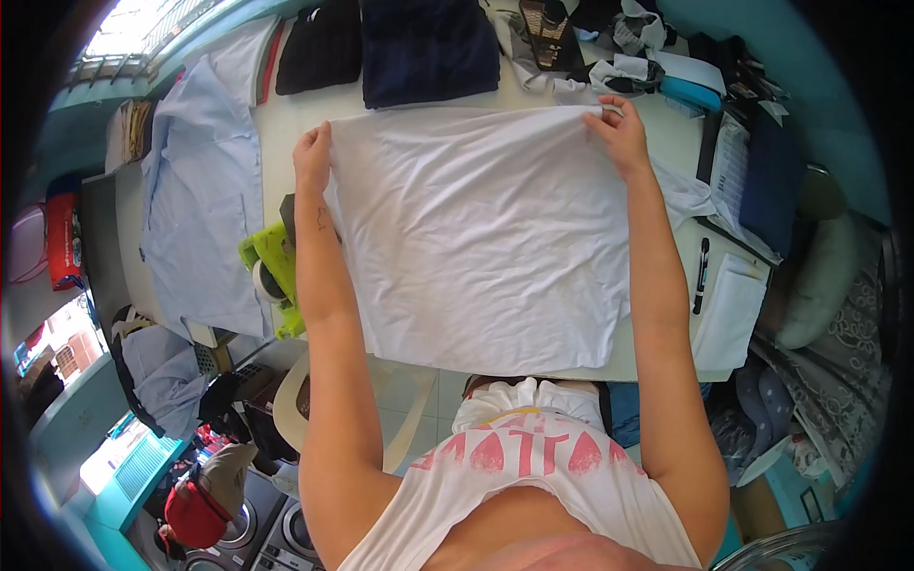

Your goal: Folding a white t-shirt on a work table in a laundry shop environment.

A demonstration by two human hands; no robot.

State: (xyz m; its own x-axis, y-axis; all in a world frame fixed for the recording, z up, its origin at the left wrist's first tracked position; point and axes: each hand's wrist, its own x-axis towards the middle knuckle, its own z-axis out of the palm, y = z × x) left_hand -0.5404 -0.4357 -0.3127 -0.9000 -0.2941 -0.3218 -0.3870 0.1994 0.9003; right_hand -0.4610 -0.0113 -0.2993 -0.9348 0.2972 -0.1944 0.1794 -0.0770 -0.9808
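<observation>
A white cloth garment (485, 235), wrinkled across its middle, lies spread on the white table (664, 335) in front of me. At its far left corner, my left hand (313, 155) pinches the fabric. My right hand (620, 132) grips the far right corner between thumb and fingers. Part of the white fabric, perhaps a sleeve (684, 191), sticks out past my right forearm. Beside my left forearm is a lime-green tape dispenser (277, 264) with a roll of tape, partly hidden by the arm.
A light blue shirt (207, 207) lies at the left. Folded dark blue cloth (428, 50) and folded black cloth (320, 50) sit at the far edge. A marker pen (702, 275) and a folded white cloth (728, 307) lie right. A plastic chair (293, 407) stands below left.
</observation>
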